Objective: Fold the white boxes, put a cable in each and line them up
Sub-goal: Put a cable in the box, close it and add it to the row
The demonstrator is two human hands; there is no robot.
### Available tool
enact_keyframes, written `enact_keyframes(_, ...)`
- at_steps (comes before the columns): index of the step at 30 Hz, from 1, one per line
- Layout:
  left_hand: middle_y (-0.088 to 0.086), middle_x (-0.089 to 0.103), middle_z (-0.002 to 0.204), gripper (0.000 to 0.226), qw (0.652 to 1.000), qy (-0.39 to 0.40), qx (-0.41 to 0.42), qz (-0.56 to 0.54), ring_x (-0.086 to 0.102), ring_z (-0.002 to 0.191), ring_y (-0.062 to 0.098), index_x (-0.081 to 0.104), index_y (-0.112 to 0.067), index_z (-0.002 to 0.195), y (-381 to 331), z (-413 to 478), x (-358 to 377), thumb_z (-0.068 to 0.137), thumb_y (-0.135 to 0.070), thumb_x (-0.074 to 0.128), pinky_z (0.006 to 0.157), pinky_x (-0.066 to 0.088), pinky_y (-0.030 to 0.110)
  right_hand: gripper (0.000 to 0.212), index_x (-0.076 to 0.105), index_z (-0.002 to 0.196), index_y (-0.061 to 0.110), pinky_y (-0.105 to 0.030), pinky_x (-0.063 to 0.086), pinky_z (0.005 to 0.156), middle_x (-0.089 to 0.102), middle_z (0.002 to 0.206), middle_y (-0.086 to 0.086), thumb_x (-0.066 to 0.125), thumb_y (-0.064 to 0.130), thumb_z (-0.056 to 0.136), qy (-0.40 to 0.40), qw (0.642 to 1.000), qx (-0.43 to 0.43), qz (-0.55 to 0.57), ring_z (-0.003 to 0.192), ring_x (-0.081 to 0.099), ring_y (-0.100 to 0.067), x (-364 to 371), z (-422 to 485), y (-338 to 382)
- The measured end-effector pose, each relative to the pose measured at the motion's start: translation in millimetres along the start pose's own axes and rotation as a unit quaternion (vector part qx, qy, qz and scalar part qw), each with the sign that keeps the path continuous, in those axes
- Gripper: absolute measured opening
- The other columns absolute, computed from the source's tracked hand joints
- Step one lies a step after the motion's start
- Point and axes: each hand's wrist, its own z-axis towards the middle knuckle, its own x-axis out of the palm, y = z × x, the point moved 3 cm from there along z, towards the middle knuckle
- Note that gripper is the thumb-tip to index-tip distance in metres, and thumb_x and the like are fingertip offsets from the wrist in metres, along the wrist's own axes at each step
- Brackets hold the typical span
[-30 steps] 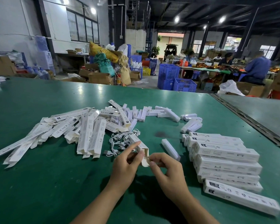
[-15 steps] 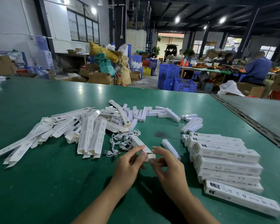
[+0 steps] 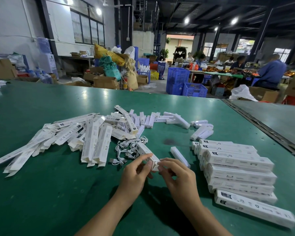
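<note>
A narrow white box is held just above the green tabletop at the lower centre of the frame. Its near end is pinched between the thumb and fingers of the left hand. The flap at that same end is gripped by the curled fingertips of the right hand. The far end of the box is pointed toward the upper left, over a tangle of white cables that lies on the tabletop just beyond the hands.

A loose heap of flat boxes is spread across the centre left. Vertical lettering that appears to read "SMART SENSOR LAMP" can be made out on two of them, and a CE mark among small symbols on another.

At the lower right, folded boxes are laid side by side in an overlapping row. A dark square logo is printed near the left end of each, and the finer print is too small to be read.

A single white bar is seen between the hands and this row, and more white bars are scattered at the centre. Blue crates are stacked on the floor beyond the tabletop.
</note>
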Motion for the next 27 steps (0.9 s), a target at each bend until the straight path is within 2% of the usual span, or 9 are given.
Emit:
enact_keyframes(5, -0.009, 0.071, 0.074, 0.023, 1.000, 0.011, 0.003, 0.002, 0.067, 0.070, 0.011, 0.069, -0.036, 0.114, 1.0, -0.1, -0.2, 0.097, -0.023, 0.062, 0.070, 0.051, 0.019, 0.013, 0.076, 0.091, 0.011, -0.014, 0.053, 0.070, 0.070, 0.098, 0.005, 0.074, 0.002, 0.083, 0.009, 1.000, -0.009, 0.010, 0.081, 0.064, 0.001, -1.7, -0.2, -1.4)
enact_keyframes(7, -0.015, 0.073, 0.084, 0.022, 1.000, 0.014, 0.002, 0.009, 0.067, 0.080, 0.007, 0.070, -0.038, 0.111, -0.1, -0.1, -0.8, 0.096, -0.024, 0.062, 0.078, 0.051, 0.019, 0.011, 0.076, 0.090, 0.011, -0.014, 0.052, 0.070, 0.068, 0.101, 0.005, 0.074, 0.003, 0.083, 0.016, 1.000, -0.003, 0.014, 0.082, 0.064, 0.001, -1.8, 0.0, -1.2)
enact_keyframes(11, -0.026, 0.071, 0.109, 0.027, 0.999, 0.037, 0.014, 0.030, 0.065, 0.105, -0.005, 0.069, -0.044, 0.109, -6.4, -3.8, -0.3, 0.088, -0.057, 0.060, 0.089, 0.050, 0.016, 0.010, 0.076, 0.087, 0.015, -0.013, 0.051, 0.071, 0.070, 0.102, 0.008, 0.074, 0.005, 0.083, 0.038, 0.997, 0.033, 0.053, 0.089, 0.067, -0.001, -2.8, 0.2, -0.5)
enact_keyframes(14, -0.024, 0.072, 0.105, 0.038, 0.998, 0.049, 0.028, 0.031, 0.067, 0.099, -0.004, 0.070, -0.047, 0.105, -9.5, -6.6, 0.0, 0.077, -0.072, 0.063, 0.082, 0.050, 0.012, 0.014, 0.072, 0.090, 0.022, -0.017, 0.053, 0.070, 0.072, 0.087, 0.014, 0.077, 0.011, 0.083, 0.055, 0.987, 0.108, 0.105, 0.083, 0.069, -0.004, -2.2, -1.5, -0.5)
enact_keyframes(19, -0.014, 0.073, 0.079, 0.050, 0.996, 0.057, 0.043, 0.058, 0.069, 0.078, 0.003, 0.068, -0.049, 0.109, -9.0, -6.7, -1.9, 0.070, -0.080, 0.063, 0.074, 0.053, 0.023, 0.023, 0.066, 0.088, 0.026, -0.021, 0.054, 0.072, 0.072, 0.087, 0.009, 0.081, 0.012, 0.078, 0.042, 0.964, 0.196, 0.174, 0.082, 0.068, -0.008, -3.0, 0.4, -4.1)
enact_keyframes(21, -0.011, 0.074, 0.083, 0.042, 0.994, 0.052, 0.048, 0.079, 0.071, 0.082, 0.007, 0.067, -0.049, 0.107, -9.3, -6.4, -1.9, 0.073, -0.074, 0.063, 0.079, 0.057, 0.032, 0.023, 0.066, 0.090, 0.025, -0.021, 0.053, 0.072, 0.072, 0.086, 0.007, 0.082, 0.014, 0.076, 0.042, 0.959, 0.213, 0.183, 0.081, 0.068, -0.009, -1.4, -0.5, -4.4)
enact_keyframes(23, -0.013, 0.075, 0.091, 0.038, 0.992, 0.041, 0.060, 0.103, 0.070, 0.088, 0.005, 0.066, -0.053, 0.109, -11.3, -5.7, -3.0, 0.076, -0.070, 0.060, 0.085, 0.056, 0.032, 0.026, 0.065, 0.096, 0.023, -0.026, 0.055, 0.068, 0.069, 0.086, 0.004, 0.082, 0.017, 0.077, 0.036, 0.950, 0.251, 0.183, 0.080, 0.067, -0.011, 1.6, -3.2, -5.3)
enact_keyframes(25, -0.021, 0.073, 0.104, 0.030, 0.989, 0.027, 0.080, 0.119, 0.067, 0.099, -0.002, 0.062, -0.059, 0.113, -14.4, -4.9, -4.9, 0.084, -0.065, 0.059, 0.088, 0.052, 0.020, 0.025, 0.063, 0.103, 0.017, -0.030, 0.055, 0.058, 0.065, 0.088, -0.005, 0.077, 0.019, 0.081, 0.061, 0.905, 0.330, 0.260, 0.076, 0.067, -0.018, 7.4, -5.3, -4.7)
enact_keyframes(27, -0.033, 0.068, 0.110, 0.028, 0.986, 0.022, 0.102, 0.133, 0.063, 0.105, -0.009, 0.058, -0.062, 0.119, -19.4, -6.0, -5.8, 0.092, -0.057, 0.059, 0.087, 0.046, 0.008, 0.031, 0.063, 0.100, 0.007, -0.028, 0.048, 0.050, 0.062, 0.081, -0.011, 0.069, 0.033, 0.083, 0.124, 0.821, 0.404, 0.384, 0.064, 0.062, -0.021, 14.7, -7.9, -0.2)
